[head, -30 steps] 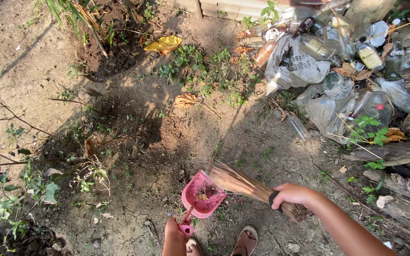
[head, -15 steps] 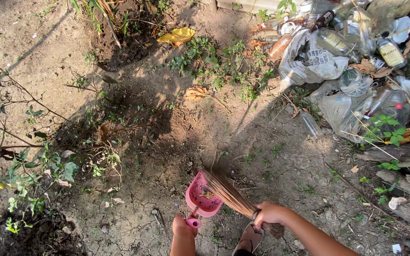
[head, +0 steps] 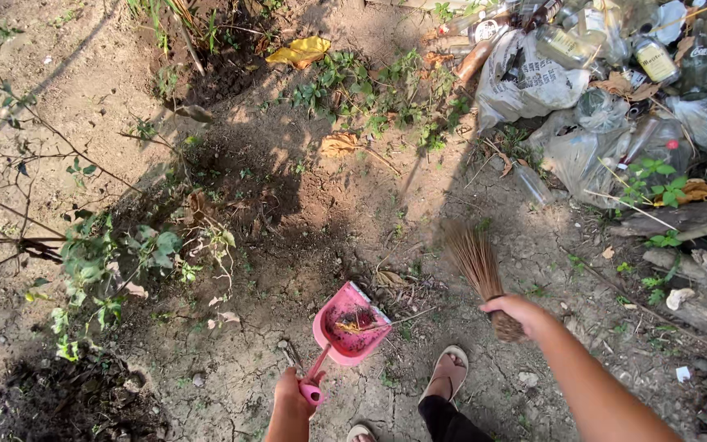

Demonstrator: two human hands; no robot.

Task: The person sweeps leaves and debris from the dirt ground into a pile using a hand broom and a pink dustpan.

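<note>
Left hand (head: 292,401): clenched on the handle of the pink dustpan (head: 347,323), which is laid mouth-up on the cracked dirt (head: 231,385) just ahead of the sandalled feet (head: 448,372).
Right hand (head: 515,311): closed round the bound end of the stick broom (head: 479,266); bristles are fanned upward, held off the ground to the right of the pan.
Collected: a small amount of dry litter is seen inside the dustpan (bits of leaf and twig, no more can be told).
Left to do: twigs and a dry leaf (head: 386,279) are lying at the pan's far lip; a brown leaf (head: 339,144) and a yellow wrapper (head: 298,51) are lying further off near the weeds (head: 370,90). Judged as early in the sweep.
Packages: a heap of clear plastic bags (head: 583,155) is piled at top right, one white printed sack (head: 525,82) among them.
Labels: glass bottles (head: 656,57) are stacked on the heap, several with pale yellowish rectangular labels; one red cap (head: 673,145) is visible through a bag.
Signs: none are seen.
Other: weathered logs (head: 689,270) are lying along the right edge.
</note>
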